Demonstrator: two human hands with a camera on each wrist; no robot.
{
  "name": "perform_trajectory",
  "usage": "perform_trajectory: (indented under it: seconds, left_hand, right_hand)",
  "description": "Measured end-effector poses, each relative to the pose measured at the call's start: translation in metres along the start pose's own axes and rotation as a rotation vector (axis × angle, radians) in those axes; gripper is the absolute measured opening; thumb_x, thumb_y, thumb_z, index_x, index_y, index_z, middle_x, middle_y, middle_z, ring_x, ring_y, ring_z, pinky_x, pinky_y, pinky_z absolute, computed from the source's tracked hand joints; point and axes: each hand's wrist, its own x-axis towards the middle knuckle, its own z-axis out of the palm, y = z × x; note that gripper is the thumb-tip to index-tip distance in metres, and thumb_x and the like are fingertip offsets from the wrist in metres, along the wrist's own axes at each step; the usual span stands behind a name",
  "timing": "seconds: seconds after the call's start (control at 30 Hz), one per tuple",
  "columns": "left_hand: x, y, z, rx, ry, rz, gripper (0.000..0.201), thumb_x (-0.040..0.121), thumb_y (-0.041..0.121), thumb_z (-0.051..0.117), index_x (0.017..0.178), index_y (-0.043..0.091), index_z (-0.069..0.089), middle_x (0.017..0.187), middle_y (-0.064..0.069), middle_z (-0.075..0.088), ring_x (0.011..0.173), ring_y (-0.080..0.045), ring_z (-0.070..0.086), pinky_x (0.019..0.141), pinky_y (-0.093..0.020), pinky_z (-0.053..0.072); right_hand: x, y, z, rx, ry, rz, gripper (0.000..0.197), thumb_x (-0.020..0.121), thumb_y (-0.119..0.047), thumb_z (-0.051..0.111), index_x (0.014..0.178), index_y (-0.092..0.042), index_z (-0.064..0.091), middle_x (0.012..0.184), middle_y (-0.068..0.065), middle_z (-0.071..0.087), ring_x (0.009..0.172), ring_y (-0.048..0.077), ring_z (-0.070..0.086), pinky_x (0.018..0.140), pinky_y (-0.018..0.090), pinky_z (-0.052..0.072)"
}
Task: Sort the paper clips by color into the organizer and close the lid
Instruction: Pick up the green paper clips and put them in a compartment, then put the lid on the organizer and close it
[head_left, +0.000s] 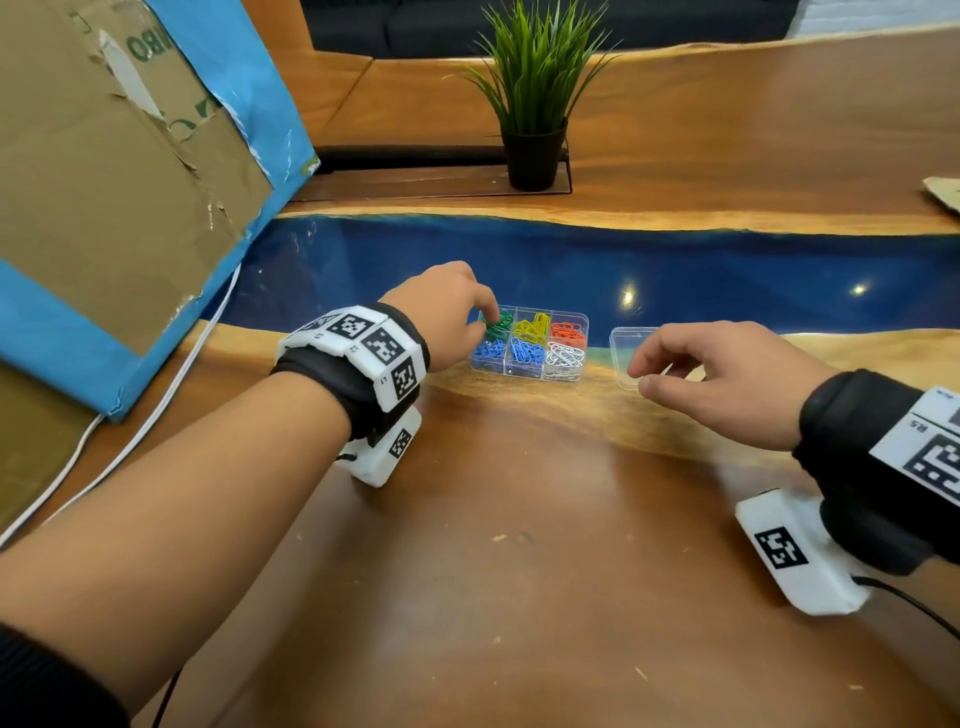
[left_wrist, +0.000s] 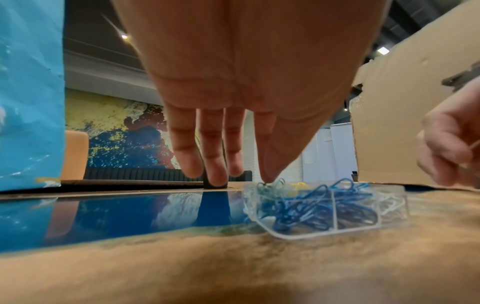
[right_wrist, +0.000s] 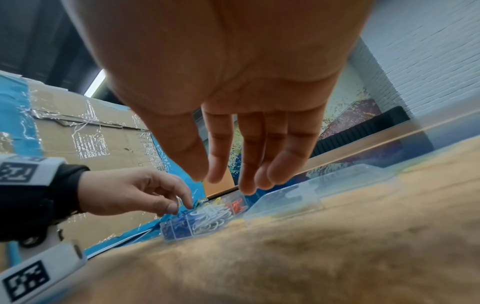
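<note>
A clear six-compartment organizer (head_left: 524, 373) stands open on the wooden table, holding green, yellow and red clips in its far row and blue, blue and white in its near row. My left hand (head_left: 485, 312) reaches over the far-left compartment. Its thumb and index tips meet in a pinch on the green paper clips (left_wrist: 270, 186), the other fingers straight. The left hand (right_wrist: 182, 205) also shows in the right wrist view beside the organizer (right_wrist: 182, 236). The clear lid (head_left: 631, 338) lies flat just right of the organizer. My right hand (head_left: 641, 376) hovers over the lid (right_wrist: 285, 203), fingers relaxed and holding nothing.
A big cardboard box wrapped in blue paper (head_left: 114, 208) leans at the left, with a white cable (head_left: 156, 415) running beside it. A potted plant (head_left: 535, 104) stands behind the blue resin strip (head_left: 727, 270) of the table. Bare wood lies in front of the organizer.
</note>
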Motion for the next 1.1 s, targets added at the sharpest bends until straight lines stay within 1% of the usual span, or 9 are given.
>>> perform_trajectory:
  seconds: [0.1, 0.23, 0.4, 0.5, 0.63, 0.7, 0.8, 1.0, 1.1]
  left_hand:
    - [0.000, 0.001, 0.000, -0.018, 0.014, -0.008, 0.030, 0.093, 0.022, 0.045, 0.119, 0.029, 0.059, 0.120, 0.000, 0.050, 0.098, -0.019, 0.055, 0.089, -0.040, 0.050]
    - [0.000, 0.003, 0.002, 0.025, -0.056, -0.022, 0.036, 0.094, 0.021, 0.041, 0.125, 0.031, 0.057, 0.127, 0.001, 0.049, 0.111, -0.020, 0.053, 0.094, -0.042, 0.049]
    - [0.000, -0.001, 0.000, -0.073, -0.049, -0.023, 0.062, 0.085, 0.027, 0.057, 0.143, 0.025, 0.033, 0.136, -0.005, 0.042, 0.112, -0.023, 0.054, 0.096, -0.041, 0.048]
    - [0.000, -0.001, -0.003, -0.130, -0.156, -0.019, 0.081, 0.079, 0.031, 0.068, 0.146, 0.023, 0.024, 0.147, -0.002, 0.035, 0.123, -0.021, 0.049, 0.102, -0.036, 0.043]
    - [0.000, 0.002, -0.003, -0.189, -0.271, -0.006, 0.084, 0.079, 0.043, 0.069, 0.146, 0.026, 0.023, 0.147, 0.007, 0.040, 0.128, -0.016, 0.047, 0.106, -0.033, 0.038]
    - [-0.001, 0.000, -0.002, -0.253, -0.328, -0.011, 0.099, 0.070, 0.050, 0.074, 0.148, 0.028, 0.016, 0.148, 0.007, 0.037, 0.133, -0.016, 0.042, 0.111, -0.036, 0.034]
    - [-0.006, -0.003, -0.001, -0.267, -0.361, -0.027, 0.117, 0.057, 0.047, 0.083, 0.146, 0.027, 0.011, 0.151, 0.002, 0.033, 0.137, -0.018, 0.037, 0.113, -0.040, 0.033]
    - [-0.005, -0.003, 0.004, -0.203, -0.316, -0.069, 0.094, 0.056, 0.044, 0.086, 0.130, 0.020, 0.032, 0.141, -0.002, 0.046, 0.121, -0.020, 0.053, 0.102, -0.040, 0.045]
    - [-0.004, -0.008, 0.005, -0.262, -0.308, -0.094, 0.089, 0.056, 0.043, 0.086, 0.127, 0.022, 0.036, 0.140, -0.002, 0.050, 0.120, -0.018, 0.055, 0.102, -0.039, 0.046]
  right_hand:
    - [-0.001, -0.001, 0.003, -0.005, -0.019, 0.007, 0.010, 0.089, -0.030, 0.056, 0.096, -0.032, 0.062, 0.095, -0.012, 0.063, 0.091, 0.010, 0.058, 0.074, 0.021, 0.041]
    - [-0.002, -0.001, 0.002, -0.013, -0.030, 0.014, 0.009, 0.090, -0.030, 0.055, 0.096, -0.033, 0.061, 0.095, -0.012, 0.062, 0.092, 0.010, 0.057, 0.074, 0.021, 0.041]
    - [0.003, 0.003, -0.005, -0.061, 0.009, 0.031, 0.009, 0.087, -0.032, 0.058, 0.096, -0.035, 0.060, 0.098, -0.011, 0.061, 0.098, 0.013, 0.056, 0.077, 0.024, 0.039]
    - [0.015, 0.012, -0.010, -0.201, -0.022, 0.088, 0.026, 0.083, -0.032, 0.063, 0.107, -0.035, 0.057, 0.111, -0.006, 0.053, 0.109, 0.017, 0.051, 0.086, 0.030, 0.041]
    - [0.026, 0.022, -0.010, -0.364, -0.174, 0.126, 0.060, 0.077, -0.030, 0.068, 0.132, -0.033, 0.045, 0.137, 0.000, 0.042, 0.123, 0.022, 0.043, 0.100, 0.037, 0.041]
    - [0.027, 0.025, -0.008, -0.372, -0.185, 0.113, 0.066, 0.076, -0.029, 0.069, 0.135, -0.032, 0.042, 0.140, -0.002, 0.038, 0.125, 0.022, 0.042, 0.102, 0.039, 0.041]
    - [0.030, 0.028, -0.010, -0.389, -0.159, 0.129, 0.069, 0.076, -0.030, 0.069, 0.138, -0.033, 0.038, 0.135, 0.000, 0.041, 0.123, 0.024, 0.042, 0.099, 0.040, 0.043]
    - [0.038, 0.032, -0.017, -0.457, -0.180, 0.185, 0.071, 0.072, -0.043, 0.071, 0.135, -0.032, 0.041, 0.125, 0.002, 0.049, 0.116, 0.027, 0.046, 0.093, 0.042, 0.045]
    - [0.044, 0.030, -0.027, -0.437, -0.112, 0.229, 0.070, 0.070, -0.044, 0.071, 0.133, -0.030, 0.043, 0.121, 0.004, 0.049, 0.106, 0.027, 0.051, 0.087, 0.036, 0.047]
